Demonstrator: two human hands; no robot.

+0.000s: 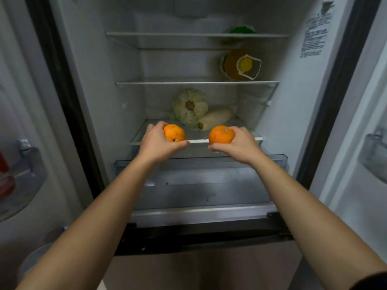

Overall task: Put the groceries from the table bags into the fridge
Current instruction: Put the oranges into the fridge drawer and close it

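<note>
Both my arms reach into the open fridge. My left hand (pixel 156 141) grips an orange (pixel 174 133) and my right hand (pixel 241 144) grips a second orange (pixel 221 134). Both fruits hover at the front edge of the lowest glass shelf (pixel 199 141). Further back on that shelf lie a pale green cabbage (pixel 191 107) and a white radish (pixel 214 118), just behind the oranges.
A jug of yellow liquid (pixel 240 64) stands on the middle shelf at the right, and something green (pixel 240 30) sits on the top shelf. A clear drawer (pixel 201 178) lies below the hands. Door bins flank both sides, the left bin (pixel 18 181) holding something red.
</note>
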